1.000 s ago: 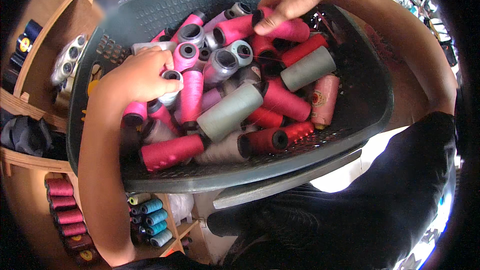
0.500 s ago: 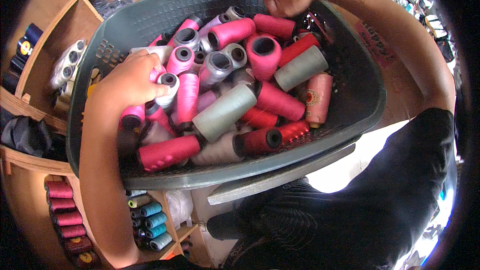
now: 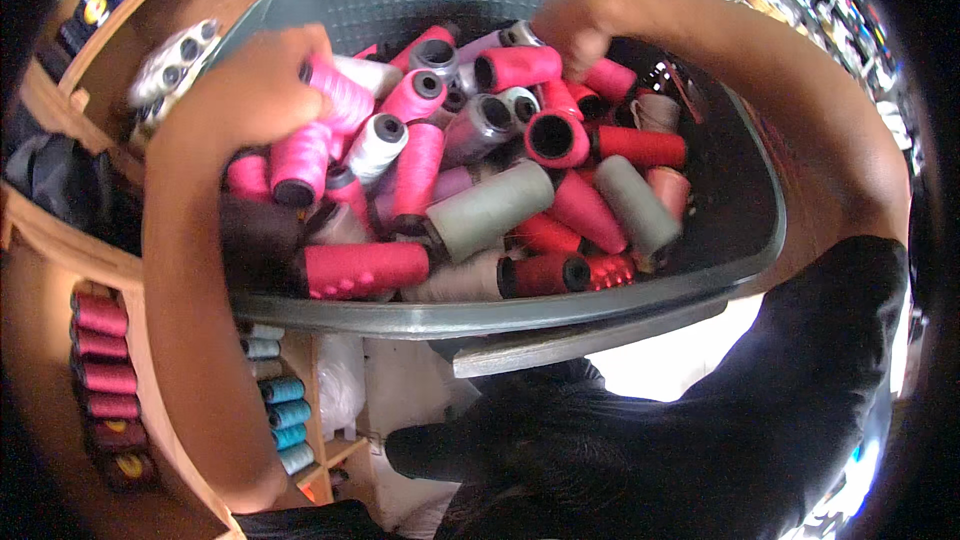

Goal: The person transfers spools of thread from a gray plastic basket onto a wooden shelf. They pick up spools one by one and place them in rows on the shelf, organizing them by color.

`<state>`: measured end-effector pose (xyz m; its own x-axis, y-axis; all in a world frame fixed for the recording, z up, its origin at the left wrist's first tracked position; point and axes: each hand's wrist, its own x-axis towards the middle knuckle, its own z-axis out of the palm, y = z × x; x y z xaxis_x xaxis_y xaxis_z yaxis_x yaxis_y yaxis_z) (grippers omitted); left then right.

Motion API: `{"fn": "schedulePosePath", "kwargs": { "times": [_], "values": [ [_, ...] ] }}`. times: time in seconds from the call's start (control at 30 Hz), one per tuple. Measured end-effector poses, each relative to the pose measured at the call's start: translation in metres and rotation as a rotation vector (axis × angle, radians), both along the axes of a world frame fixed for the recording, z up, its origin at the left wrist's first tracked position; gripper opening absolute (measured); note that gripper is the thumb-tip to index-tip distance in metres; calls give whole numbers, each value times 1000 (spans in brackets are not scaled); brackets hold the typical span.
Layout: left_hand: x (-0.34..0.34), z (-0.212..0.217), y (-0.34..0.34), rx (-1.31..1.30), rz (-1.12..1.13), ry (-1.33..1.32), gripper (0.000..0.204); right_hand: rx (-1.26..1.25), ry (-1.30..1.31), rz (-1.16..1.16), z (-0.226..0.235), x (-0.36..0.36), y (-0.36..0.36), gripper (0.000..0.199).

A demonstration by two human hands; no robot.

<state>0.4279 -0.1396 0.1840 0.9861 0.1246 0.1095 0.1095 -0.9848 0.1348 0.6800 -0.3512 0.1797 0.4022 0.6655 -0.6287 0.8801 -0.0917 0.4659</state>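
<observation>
A deep dark-green plastic basket (image 3: 520, 318) is heaped with spools of thread in pink, red, white and grey. My left hand (image 3: 255, 90) reaches over its left side, its fingers closed around a bright pink thread spool (image 3: 343, 98). Just below that hand lies another pink spool (image 3: 298, 165), with a white spool (image 3: 380, 147) beside it. At the far side, my right hand (image 3: 582, 25) is bent over the heap near a pink spool (image 3: 518, 68); motion smears its fingers. A large grey-green spool (image 3: 490, 208) rests across the middle.
Wooden shelves (image 3: 75, 250) at the left hold wrapped white spools (image 3: 175, 65) and a black bag (image 3: 60, 180). Lower down are stacked dark-pink spools (image 3: 105, 375) and teal spools (image 3: 288, 413). A flat board edge (image 3: 590, 340) juts out beneath the basket's near rim.
My left hand has lifted slightly with a pink spool in it. My right hand has come down from the far rim over the spools. Some spools on the right have shifted, and the view has tilted.
</observation>
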Motion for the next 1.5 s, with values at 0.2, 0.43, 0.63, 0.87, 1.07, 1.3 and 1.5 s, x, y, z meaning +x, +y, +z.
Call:
{"fn": "schedulePosePath", "kwargs": {
  "times": [0.2, 0.43, 0.63, 0.87, 1.07, 1.3, 1.5],
  "values": [
    [-53, 18, 7, -339, 256, -112, 52, 747, 319, 471, -6, -65, 78, 79],
    [-79, 14, 27, -562, 419, 182, 38, 1029, 490, 604, -71, -92, 85, 84],
    [-37, 5, 35, -182, 1, 45, 52, 991, 520, 604, -69, -86, 92, 60],
    [-8, -10, 14, -79, 104, 231, 70, 512, 652, 436, -23, -61, 99, 57],
    [-32, 5, 25, -231, 113, 235, 73, 188, 689, 434, 46, -53, 92, 44],
    [-33, 37, 58, -279, 237, -62, 74, 398, 485, 39, 107, -39, 46, 47],
    [-51, 37, 61, -429, 303, -243, 73, 579, 219, 95, 104, -20, 59, 24]
  ]
}}
